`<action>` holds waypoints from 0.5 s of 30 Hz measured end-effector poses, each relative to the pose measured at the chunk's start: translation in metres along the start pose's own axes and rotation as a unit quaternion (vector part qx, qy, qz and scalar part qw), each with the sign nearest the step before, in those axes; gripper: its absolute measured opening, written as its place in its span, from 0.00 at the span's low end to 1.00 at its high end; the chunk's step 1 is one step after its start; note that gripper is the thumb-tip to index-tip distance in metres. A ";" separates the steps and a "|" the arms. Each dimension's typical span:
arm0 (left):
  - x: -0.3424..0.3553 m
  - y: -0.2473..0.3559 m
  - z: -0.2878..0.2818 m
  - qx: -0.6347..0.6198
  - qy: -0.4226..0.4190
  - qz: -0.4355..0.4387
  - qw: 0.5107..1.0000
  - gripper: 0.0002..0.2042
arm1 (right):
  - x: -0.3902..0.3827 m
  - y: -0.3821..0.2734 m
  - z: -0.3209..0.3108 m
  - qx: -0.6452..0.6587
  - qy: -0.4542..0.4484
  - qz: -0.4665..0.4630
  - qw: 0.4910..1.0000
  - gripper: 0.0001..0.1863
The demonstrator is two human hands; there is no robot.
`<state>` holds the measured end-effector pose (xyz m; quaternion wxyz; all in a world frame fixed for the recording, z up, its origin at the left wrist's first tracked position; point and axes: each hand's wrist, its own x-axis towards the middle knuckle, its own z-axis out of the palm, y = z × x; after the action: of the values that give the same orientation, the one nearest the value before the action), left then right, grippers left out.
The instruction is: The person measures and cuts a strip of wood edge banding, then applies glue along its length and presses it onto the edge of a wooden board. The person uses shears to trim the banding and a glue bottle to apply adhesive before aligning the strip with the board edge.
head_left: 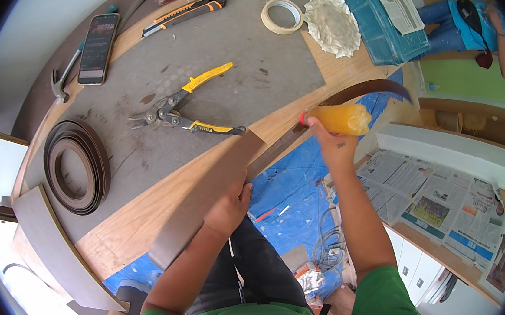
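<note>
My left hand [229, 207] is closed around a flat brown strip [200, 198] that slants over the near edge of the table. A narrower brown length of edging [365, 90] stretches from beside that hand to the upper right, where its end curves and blurs. Whether the two are one piece I cannot tell. In my right hand [334, 147] is a clear plastic bottle [342, 117] of yellow-orange liquid, tipped on its side. Its red cap end points left, close above the edging. Yellow-handled tin snips [178, 103] lie with jaws apart on the grey sheet, left of both hands.
A coil of brown edging [75, 168], a phone [97, 48], a hammer [62, 81], a utility knife [184, 14] and a masking tape roll [282, 16] lie on the table [131, 216]. Newspapers [436, 205] cover a counter at right. Another person [478, 27] stands far right.
</note>
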<state>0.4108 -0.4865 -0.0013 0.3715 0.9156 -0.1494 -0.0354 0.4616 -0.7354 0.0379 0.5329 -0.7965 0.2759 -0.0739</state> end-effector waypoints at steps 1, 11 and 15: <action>0.000 0.001 -0.001 -0.008 -0.015 -0.018 1.000 0.16 | -0.002 0.003 0.000 0.008 -0.010 -0.010 1.000 0.17; 0.003 -0.006 0.002 0.048 -0.019 0.023 0.998 0.17 | -0.011 -0.006 0.007 0.027 0.013 0.013 0.999 0.17; 0.000 -0.010 0.003 0.026 0.023 0.030 0.999 0.18 | -0.019 -0.013 0.011 0.053 0.001 -0.028 0.998 0.13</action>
<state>0.4130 -0.4822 -0.0102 0.3522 0.9205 -0.1692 0.0008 0.4548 -0.7132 0.0481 0.5720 -0.7744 0.2493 -0.1045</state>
